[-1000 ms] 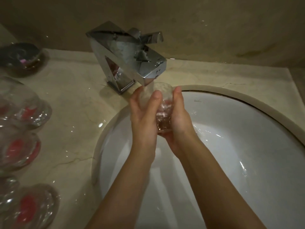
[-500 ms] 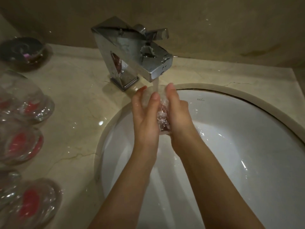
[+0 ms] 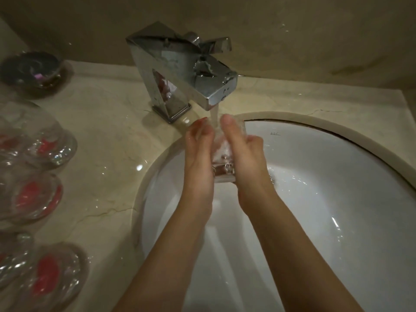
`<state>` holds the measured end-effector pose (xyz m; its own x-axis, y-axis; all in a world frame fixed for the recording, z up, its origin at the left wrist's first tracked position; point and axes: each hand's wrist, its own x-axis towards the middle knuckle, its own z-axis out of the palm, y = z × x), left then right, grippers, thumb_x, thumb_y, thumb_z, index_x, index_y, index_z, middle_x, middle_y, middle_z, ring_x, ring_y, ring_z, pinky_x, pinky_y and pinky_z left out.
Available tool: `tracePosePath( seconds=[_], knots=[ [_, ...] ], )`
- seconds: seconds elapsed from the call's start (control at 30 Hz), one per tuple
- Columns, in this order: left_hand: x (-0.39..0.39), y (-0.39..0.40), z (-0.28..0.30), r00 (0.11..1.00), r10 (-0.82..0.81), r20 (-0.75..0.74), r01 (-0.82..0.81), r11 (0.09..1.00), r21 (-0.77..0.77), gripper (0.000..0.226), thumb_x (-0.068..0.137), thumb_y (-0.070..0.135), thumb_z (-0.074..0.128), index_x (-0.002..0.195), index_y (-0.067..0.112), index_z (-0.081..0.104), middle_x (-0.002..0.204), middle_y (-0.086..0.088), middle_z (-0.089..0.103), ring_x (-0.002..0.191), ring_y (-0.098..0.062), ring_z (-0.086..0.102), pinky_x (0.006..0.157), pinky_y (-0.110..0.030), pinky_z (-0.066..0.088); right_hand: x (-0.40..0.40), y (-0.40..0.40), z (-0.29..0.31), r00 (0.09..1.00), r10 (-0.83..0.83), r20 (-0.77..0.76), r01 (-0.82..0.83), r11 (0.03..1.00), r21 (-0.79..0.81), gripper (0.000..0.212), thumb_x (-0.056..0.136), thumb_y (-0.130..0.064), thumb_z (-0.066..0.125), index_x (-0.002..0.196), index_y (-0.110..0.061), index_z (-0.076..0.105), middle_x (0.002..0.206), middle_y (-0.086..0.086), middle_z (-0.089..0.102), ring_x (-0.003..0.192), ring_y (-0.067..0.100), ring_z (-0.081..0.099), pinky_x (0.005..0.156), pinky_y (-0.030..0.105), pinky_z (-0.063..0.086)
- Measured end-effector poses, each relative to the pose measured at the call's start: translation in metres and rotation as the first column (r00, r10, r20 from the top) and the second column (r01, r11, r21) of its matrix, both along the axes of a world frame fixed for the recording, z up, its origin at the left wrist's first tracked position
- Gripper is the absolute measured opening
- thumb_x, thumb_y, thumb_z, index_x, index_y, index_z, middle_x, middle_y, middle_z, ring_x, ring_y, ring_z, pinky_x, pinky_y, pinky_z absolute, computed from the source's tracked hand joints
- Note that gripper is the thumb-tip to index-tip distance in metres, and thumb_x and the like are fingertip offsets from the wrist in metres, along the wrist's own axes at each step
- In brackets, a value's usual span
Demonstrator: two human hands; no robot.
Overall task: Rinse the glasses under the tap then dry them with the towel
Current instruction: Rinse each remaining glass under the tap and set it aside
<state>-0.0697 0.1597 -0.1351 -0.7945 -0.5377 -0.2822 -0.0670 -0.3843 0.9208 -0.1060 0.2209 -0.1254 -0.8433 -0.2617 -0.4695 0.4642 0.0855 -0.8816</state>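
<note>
Because the stream from the chrome tap (image 3: 186, 70) is falling just beyond your fingertips, you are holding the clear glass (image 3: 222, 152) up between your left hand (image 3: 199, 154) and right hand (image 3: 244, 154), over the white basin (image 3: 337, 176). Both hands are wrapping its sides with fingers fairly straight, steadying wet glass. More glasses (image 3: 33, 194) are waiting well off to your left.

Bathroom, looks like: white oval basin (image 3: 337, 176) sunk under a beige marble counter (image 3: 101, 131), angular chrome tap (image 3: 180, 79) running, plain beige wall (image 3: 292, 30) behind, glasses (image 3: 45, 194) lined up at left.
</note>
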Motion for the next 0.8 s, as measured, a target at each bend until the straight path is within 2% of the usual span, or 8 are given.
tracePosePath(
  seconds=[0.07,0.2,0.3,0.37,0.47,0.6,0.73,0.8],
  knots=[
    [0.0,-0.002,-0.002,1.0,0.01,-0.013,-0.011,1.0,-0.025,0.067,0.08,0.059,0.059,0.135,0.023,0.048,0.129,-0.01,0.062,0.113,-0.027,0.065,0.088,-0.042,0.055,0.0,0.0,0.002,1.0,0.019,0.003,-0.019,1.0,0.01,0.061,0.062,-0.07,0.064,0.101,-0.027,0.048,0.109,0.003,0.066,0.097,0.021,0.068,0.09,0.045,0.054],
    [0.001,-0.002,-0.001,0.997,0.019,-0.079,-0.018,1.0,0.011,0.039,0.087,0.037,0.062,0.124,0.031,0.054,0.119,0.002,0.067,0.099,-0.013,0.07,0.075,-0.027,0.056,0.0,0.008,0.008,0.961,0.148,0.233,-0.068,0.946,-0.318,0.061,0.089,-0.06,0.047,0.119,-0.01,0.065,0.113,0.016,0.07,0.106,0.032,0.067,0.095,0.048,0.052],
    [0.004,-0.001,0.0,0.997,0.015,-0.076,-0.014,1.0,0.007,0.037,0.094,0.03,0.059,0.129,0.026,0.051,0.108,0.005,0.068,0.087,-0.006,0.071,0.067,-0.019,0.053,0.003,0.009,0.002,0.967,0.179,0.182,-0.133,0.962,-0.239,0.069,0.076,-0.069,0.057,0.118,-0.015,0.065,0.109,0.01,0.072,0.102,0.026,0.069,0.09,0.042,0.055],
    [0.004,-0.003,-0.001,0.998,0.012,-0.065,-0.011,1.0,0.013,0.044,0.088,0.039,0.063,0.129,0.027,0.051,0.116,0.002,0.065,0.093,-0.008,0.069,0.072,-0.024,0.055,0.004,0.008,0.003,0.974,0.172,0.147,-0.14,0.968,-0.206,0.076,0.069,-0.068,0.066,0.121,-0.012,0.062,0.11,0.011,0.072,0.097,0.023,0.071,0.084,0.042,0.058],
    [0.002,-0.004,0.003,0.997,0.013,-0.074,-0.011,1.0,0.019,0.045,0.084,0.043,0.059,0.127,0.03,0.053,0.125,0.0,0.065,0.108,-0.016,0.067,0.091,-0.037,0.055,0.002,0.01,0.008,0.958,0.142,0.25,-0.058,0.948,-0.314,0.055,0.089,-0.061,0.049,0.108,-0.013,0.068,0.108,0.013,0.072,0.098,0.026,0.07,0.088,0.049,0.055],
    [0.003,-0.004,0.006,0.997,-0.014,-0.069,0.012,0.999,-0.036,0.042,0.09,0.041,0.058,0.128,0.026,0.05,0.111,0.005,0.068,0.093,-0.006,0.07,0.073,-0.023,0.055,0.0,0.013,0.007,0.971,0.179,0.157,-0.145,0.968,-0.205,0.056,0.081,-0.061,0.057,0.111,-0.015,0.067,0.1,0.009,0.075,0.088,0.021,0.073,0.072,0.036,0.06],
    [0.004,-0.006,0.007,0.996,-0.02,-0.088,0.022,0.999,0.029,0.039,0.09,0.041,0.057,0.125,0.025,0.053,0.116,-0.001,0.069,0.103,-0.016,0.069,0.082,-0.033,0.057,0.003,0.012,0.012,0.938,0.166,0.305,-0.05,0.935,-0.352,0.055,0.088,-0.061,0.047,0.108,-0.016,0.071,0.118,0.022,0.066,0.111,0.036,0.064,0.096,0.056,0.049],
    [0.003,-0.006,0.009,0.995,-0.034,-0.097,0.041,0.997,0.07,0.037,0.089,0.043,0.056,0.124,0.029,0.054,0.118,-0.001,0.069,0.106,-0.023,0.069,0.084,-0.038,0.056,0.003,0.012,0.01,0.94,0.116,0.32,0.01,0.931,-0.366,0.061,0.086,-0.066,0.049,0.118,-0.016,0.065,0.117,0.017,0.068,0.107,0.033,0.067,0.095,0.056,0.05]
  ],
)
